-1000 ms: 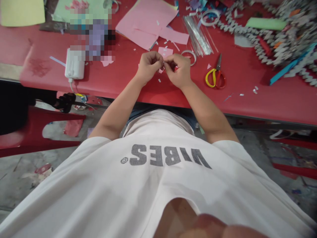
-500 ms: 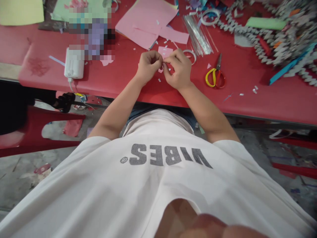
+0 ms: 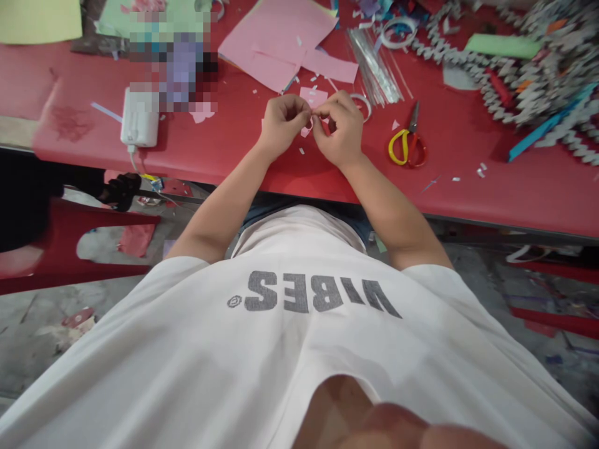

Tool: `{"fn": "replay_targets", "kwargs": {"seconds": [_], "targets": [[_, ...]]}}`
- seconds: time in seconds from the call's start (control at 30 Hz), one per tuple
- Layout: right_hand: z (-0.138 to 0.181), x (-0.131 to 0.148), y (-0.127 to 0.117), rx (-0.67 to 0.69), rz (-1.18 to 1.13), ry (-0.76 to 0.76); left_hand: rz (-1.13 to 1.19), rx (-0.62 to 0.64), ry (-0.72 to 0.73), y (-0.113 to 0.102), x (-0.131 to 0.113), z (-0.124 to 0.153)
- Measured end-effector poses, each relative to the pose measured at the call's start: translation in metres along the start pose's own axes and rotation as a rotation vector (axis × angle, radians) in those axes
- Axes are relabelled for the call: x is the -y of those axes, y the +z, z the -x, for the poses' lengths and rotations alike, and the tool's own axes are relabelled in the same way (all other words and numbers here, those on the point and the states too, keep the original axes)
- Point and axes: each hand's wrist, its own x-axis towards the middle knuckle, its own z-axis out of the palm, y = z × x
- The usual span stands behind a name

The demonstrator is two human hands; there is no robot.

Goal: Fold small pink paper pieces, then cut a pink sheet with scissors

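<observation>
My left hand (image 3: 282, 125) and my right hand (image 3: 340, 128) meet fingertip to fingertip over the red table (image 3: 210, 143). Each is closed in a pinch, thumb against forefinger. A tiny pale piece shows at the fingertips, too small to name. Just beyond the hands lies a small pink paper piece (image 3: 313, 95) with white bits scattered on and around it. A roll of clear tape (image 3: 367, 107) rests partly behind my right hand. To the right, scissors (image 3: 408, 140) with one yellow and one red handle lie on the table.
Pink paper sheets (image 3: 276, 43) and a bundle of thin clear strips (image 3: 374, 68) lie farther back. Another tape roll (image 3: 397, 32) is near a heap of grey zigzag paper strips (image 3: 496, 93). A white power bank (image 3: 140, 118) with a cable sits at the left.
Both hands have shifted very slightly to the right, still pinched together. The scissors, papers and tape rolls have stayed in place.
</observation>
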Motion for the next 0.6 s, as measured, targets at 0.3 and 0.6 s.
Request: {"fn": "replay_targets", "kwargs": {"seconds": [0.3,0.6], "targets": [[-0.008,0.017,-0.006,0.005,-0.115,0.104,0.02,-0.029,0.005,0.003,-0.008,0.006],[-0.011,0.026,-0.01,-0.008,-0.047,0.041,0.002,-0.046,0.035,0.002,-0.008,0.008]]}}
